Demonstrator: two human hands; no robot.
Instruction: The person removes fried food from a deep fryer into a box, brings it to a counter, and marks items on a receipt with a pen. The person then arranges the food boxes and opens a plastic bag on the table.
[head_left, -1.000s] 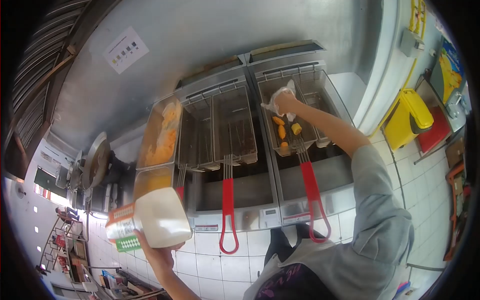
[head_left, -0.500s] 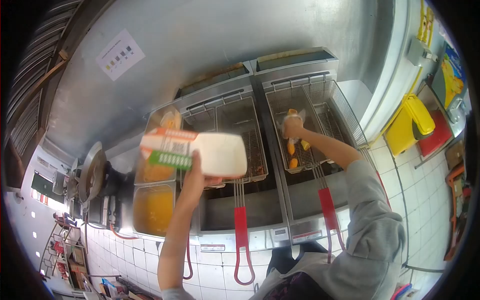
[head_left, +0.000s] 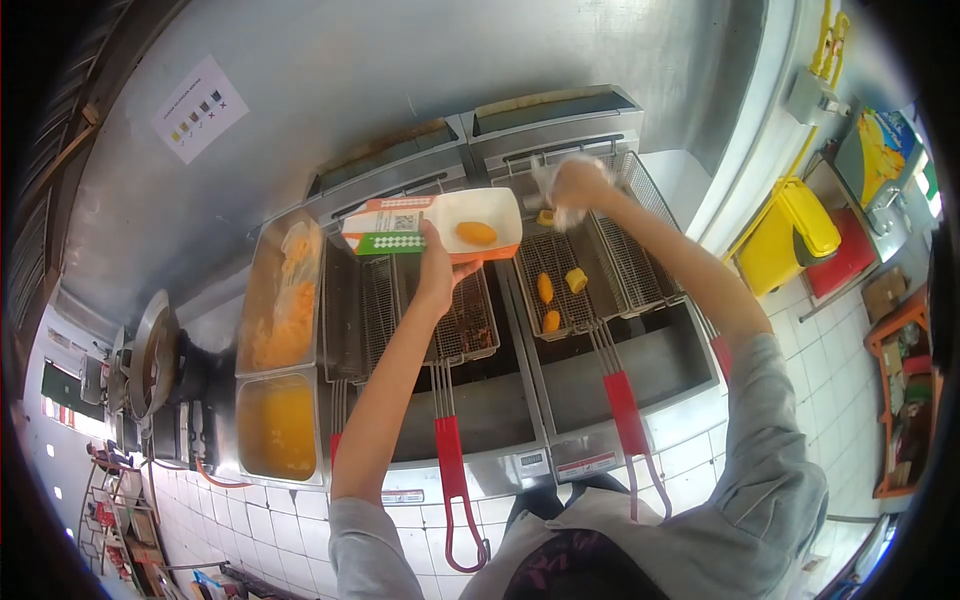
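Note:
My left hand (head_left: 437,265) holds an open paper takeaway box (head_left: 497,206), orange, white and green, above the left fryer baskets. One golden fried piece (head_left: 476,233) lies inside the box. My right hand (head_left: 582,187), covered in clear plastic, hovers over the far end of a wire fry basket (head_left: 588,255). Motion smears its fingers, so I cannot make out whether they grip anything. Several golden fried pieces (head_left: 545,288) lie in that basket; one, a yellow chunk (head_left: 576,279), looks lighter and rougher than the others.
Red basket handles (head_left: 625,412) stick out toward me over the fryer's front edge. To the left sit a metal pan with orange breading (head_left: 285,325) and one with yellow liquid (head_left: 278,425). A wok (head_left: 155,350) stands further left. A yellow bin (head_left: 790,232) is at the right.
A fried piece now lies in the box, which was empty before. My right hand has moved up from the basket toward its far end. The box has tilted and shifted right.

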